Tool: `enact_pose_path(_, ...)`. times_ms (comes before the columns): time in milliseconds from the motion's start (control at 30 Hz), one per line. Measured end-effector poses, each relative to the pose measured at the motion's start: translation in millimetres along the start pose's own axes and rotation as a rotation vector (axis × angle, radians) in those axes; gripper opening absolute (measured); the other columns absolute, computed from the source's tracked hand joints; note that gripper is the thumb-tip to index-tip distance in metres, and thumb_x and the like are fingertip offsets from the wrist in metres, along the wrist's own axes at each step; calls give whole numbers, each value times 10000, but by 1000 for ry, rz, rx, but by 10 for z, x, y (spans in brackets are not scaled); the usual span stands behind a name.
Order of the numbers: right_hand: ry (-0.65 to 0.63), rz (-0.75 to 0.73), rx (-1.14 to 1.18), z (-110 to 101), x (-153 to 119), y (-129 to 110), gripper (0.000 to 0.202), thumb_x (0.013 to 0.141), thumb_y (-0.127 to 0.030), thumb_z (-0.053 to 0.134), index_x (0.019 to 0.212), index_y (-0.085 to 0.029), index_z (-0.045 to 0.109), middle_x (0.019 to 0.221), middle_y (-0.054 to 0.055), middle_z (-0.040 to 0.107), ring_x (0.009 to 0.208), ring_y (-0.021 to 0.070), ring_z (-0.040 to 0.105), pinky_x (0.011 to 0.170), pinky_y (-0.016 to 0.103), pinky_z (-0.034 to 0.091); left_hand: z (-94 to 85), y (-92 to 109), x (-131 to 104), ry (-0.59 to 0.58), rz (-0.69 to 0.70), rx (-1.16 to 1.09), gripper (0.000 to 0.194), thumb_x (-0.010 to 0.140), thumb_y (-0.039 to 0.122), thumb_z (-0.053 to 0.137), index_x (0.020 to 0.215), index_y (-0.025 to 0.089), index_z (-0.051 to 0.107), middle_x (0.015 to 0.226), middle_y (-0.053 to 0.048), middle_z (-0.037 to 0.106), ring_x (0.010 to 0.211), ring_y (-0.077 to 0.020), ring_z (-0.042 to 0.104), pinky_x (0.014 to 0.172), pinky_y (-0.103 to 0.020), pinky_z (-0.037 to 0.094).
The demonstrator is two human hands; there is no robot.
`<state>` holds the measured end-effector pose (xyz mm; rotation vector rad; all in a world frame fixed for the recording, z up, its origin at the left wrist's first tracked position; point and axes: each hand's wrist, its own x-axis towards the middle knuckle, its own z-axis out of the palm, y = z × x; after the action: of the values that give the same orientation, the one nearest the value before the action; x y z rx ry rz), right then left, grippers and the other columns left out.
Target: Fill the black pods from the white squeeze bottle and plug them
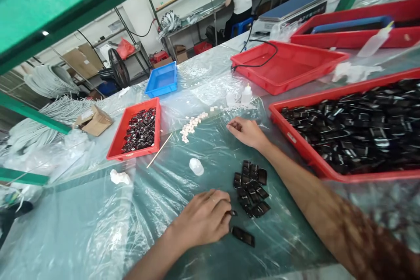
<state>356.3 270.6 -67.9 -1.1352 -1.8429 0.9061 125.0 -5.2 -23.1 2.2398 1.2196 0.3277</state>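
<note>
Bare-armed and bare-handed, with rounded knuckles on the left hand and a narrow wrist behind the right hand. Slim along left forearm and right forearm, marked on the latter, toward the elbow, by dark, blurred patches of unclear origin.

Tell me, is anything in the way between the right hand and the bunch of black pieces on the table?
Nothing that I can see. Between the right hand and the bunch of black pieces there's just the plastic sheet. The small white object sits off to the left.
</note>
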Motion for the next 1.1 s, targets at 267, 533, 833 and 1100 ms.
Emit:
enact_pose_path(267,-528,-197,79,335,-458,-667,422,889,-545,972,1202,-271,905,1364,118,916,1182,325,868,1091,446,699,-117,-622,-565,515,-259,-243,87,1140,490,692,1125,408,719,928,-28,879,759,-347,879,774,-567,756)
enact_pose_path(533,-577,-201,57,662,-740,-808,413,987,-505,852,1310,-247,837,1457,164,886,1352,421,859,1179,566,687,-110,-647,-449,733,-269,-254,84,1120,375,763,1190,332,782,960,2,937,754,-247,910,757,-373,767)
enact_pose_path(833,-451,-403,114,490,-804,-992,343,1084,-448,841,1379,-274,842,1287,106,912,1098,289,879,953,406,719,-144,-744,-455,916,-179,-166,232,1173,285,712,1388,329,787,1162,-45,977,835,-238,944,798,-360,779)
enact_pose_path(1100,-382,-529,106,495,-901,-1098,406,1051,-270,869,1453,-283,819,1314,102,918,1128,282,908,976,391,736,-272,-713,-436,988,-78,-34,156,1193,262,703,1301,313,804,1114,-35,931,820,-205,882,755,-314,731)
